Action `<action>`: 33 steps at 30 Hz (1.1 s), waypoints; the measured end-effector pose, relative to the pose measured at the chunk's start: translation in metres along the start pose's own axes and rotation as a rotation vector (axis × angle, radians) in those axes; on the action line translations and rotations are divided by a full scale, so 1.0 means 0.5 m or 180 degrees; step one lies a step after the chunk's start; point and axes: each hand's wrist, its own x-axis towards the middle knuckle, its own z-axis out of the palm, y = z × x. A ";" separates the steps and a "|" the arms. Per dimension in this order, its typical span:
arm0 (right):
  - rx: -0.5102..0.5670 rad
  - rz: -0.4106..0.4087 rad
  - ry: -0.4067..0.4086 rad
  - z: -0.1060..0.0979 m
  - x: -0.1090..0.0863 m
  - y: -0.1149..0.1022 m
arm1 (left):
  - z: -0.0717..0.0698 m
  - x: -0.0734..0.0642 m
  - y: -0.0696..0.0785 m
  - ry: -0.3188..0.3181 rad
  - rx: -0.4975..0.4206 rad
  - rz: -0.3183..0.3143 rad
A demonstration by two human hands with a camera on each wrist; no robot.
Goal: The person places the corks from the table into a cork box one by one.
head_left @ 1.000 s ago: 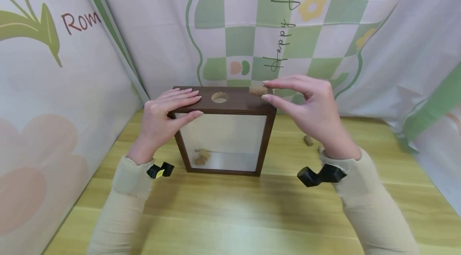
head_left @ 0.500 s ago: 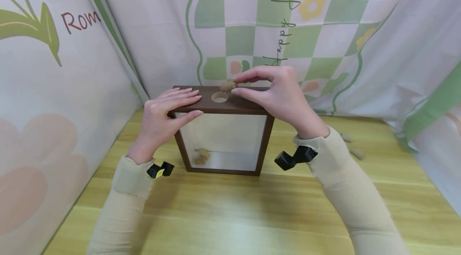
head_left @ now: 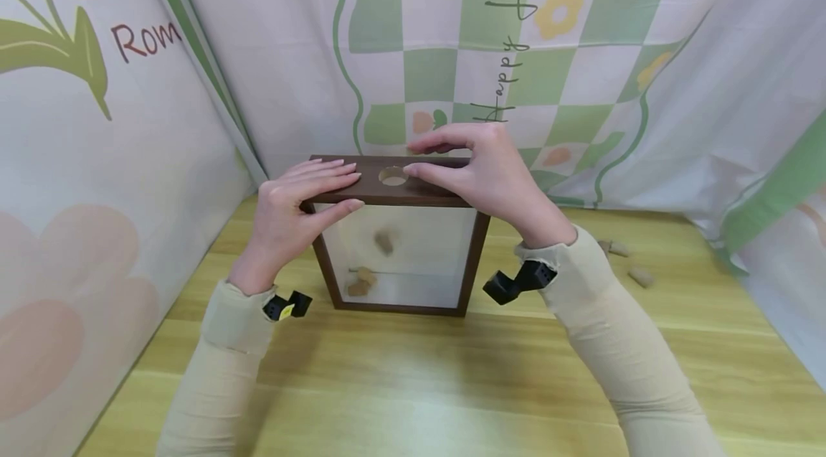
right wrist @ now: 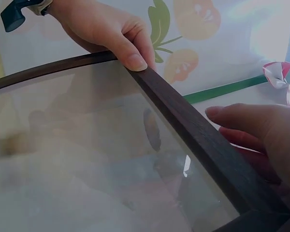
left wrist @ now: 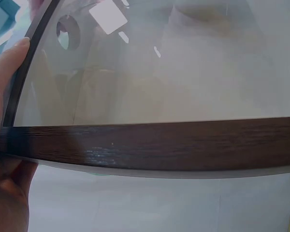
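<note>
A dark wooden shadow box (head_left: pixel 419 188) with a clear front stands upright on the table, a round hole in its top. My left hand (head_left: pixel 284 202) holds its upper left corner, fingers across the top and thumb along the front edge. A blurred cork (head_left: pixel 384 241) is in mid-air inside the box, below the hole. Several corks (head_left: pixel 359 285) lie in the box's lower left corner. Beside the hole, my right hand (head_left: pixel 493 163) has thumb and fingers apart with nothing between them. In the right wrist view, the fingers (right wrist: pixel 246 118) stand off the frame's edge.
More loose corks (head_left: pixel 641 276) lie on the wooden table (head_left: pixel 400 385) to the right of the box, partly behind the right forearm. A patterned curtain (head_left: pixel 435 19) hangs close behind the box, and another printed cloth (head_left: pixel 155 177) borders the left side.
My right hand has carried a cork leftward over the box top to the hole and let it go. The cork is now inside the box, dropping. My left hand has stayed put.
</note>
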 end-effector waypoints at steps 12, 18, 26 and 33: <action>-0.0169 -0.0040 0.0254 -0.031 -0.035 -0.005 | 0.003 -0.001 -0.002 0.0067 -0.0048 0.0056; -0.0273 0.0141 0.0477 -0.056 -0.068 -0.001 | 0.003 -0.002 -0.002 0.0052 -0.0065 0.0030; -0.0234 0.0556 0.0718 -0.100 -0.123 0.018 | 0.005 -0.003 -0.004 0.0064 -0.0058 0.0053; -0.0353 0.0841 0.0838 -0.149 -0.184 0.075 | 0.006 -0.003 -0.002 0.0068 -0.0080 0.0034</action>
